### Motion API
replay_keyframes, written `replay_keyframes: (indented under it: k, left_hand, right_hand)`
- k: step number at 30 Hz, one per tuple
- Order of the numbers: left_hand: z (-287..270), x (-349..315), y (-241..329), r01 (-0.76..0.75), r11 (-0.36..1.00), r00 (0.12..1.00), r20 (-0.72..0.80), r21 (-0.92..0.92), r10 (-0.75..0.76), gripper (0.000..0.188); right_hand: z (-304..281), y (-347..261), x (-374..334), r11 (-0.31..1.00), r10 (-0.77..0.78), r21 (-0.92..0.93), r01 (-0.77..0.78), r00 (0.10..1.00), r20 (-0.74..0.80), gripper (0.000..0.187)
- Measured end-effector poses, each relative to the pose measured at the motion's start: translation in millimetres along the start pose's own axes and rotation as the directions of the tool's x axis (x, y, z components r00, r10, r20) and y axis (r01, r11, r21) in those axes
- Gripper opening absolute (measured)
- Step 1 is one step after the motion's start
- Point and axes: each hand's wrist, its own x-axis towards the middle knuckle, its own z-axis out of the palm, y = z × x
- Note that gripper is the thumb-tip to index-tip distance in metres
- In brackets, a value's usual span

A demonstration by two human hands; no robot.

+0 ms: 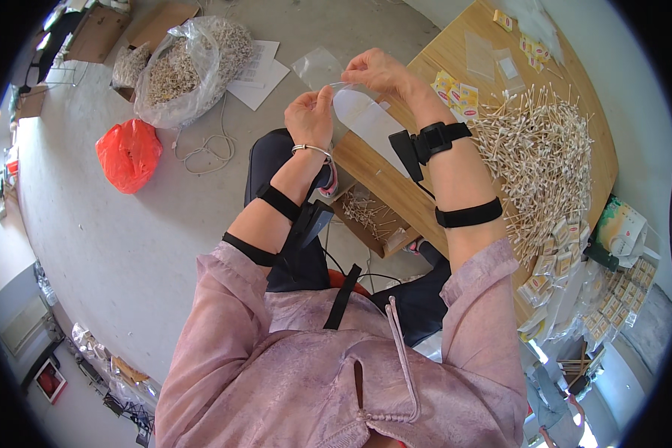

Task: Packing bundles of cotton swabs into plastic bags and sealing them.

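Note:
Both of my hands are raised over the near-left edge of the wooden table (424, 196). A clear plastic bag (317, 66) shows between and beyond them, its edge stretched from one hand to the other. My left hand (310, 119) is closed, thumb up, pinching one end of that edge. Higher and to the right, my right hand (381, 72) pinches the other end between thumb and fingers. Nothing can be made out inside the bag. Below the hands, a white sheet (369, 123) lies on the table, near some yellow-and-white cards (455, 95).
A large heap of cotton swabs (537, 142) covers the table's right part, with small filled packs (549, 269) at its near end. Under the table edge stands a cardboard box (381, 231) of swabs. Left on the floor are a big swab-filled bag (175, 75) and a red bag (129, 155).

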Motion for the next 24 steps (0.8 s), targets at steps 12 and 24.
replay_keyframes:
  k: [12, 24]
  left_hand:
    - [3, -7, 3, -0.143, 0.989, 0.985, -0.087, 0.05, 0.147, 0.025]
    - [15, 1, -15, 0.138, 0.966, 0.988, -0.042, -0.22, -0.151, 0.028]
  right_hand:
    - [-2, 8, -2, 0.994, -0.087, 0.064, 0.088, 0.996, -0.025, 0.023]
    - [7, 3, 3, 0.996, 0.061, -0.066, -0.065, 0.997, -0.055, 0.024]
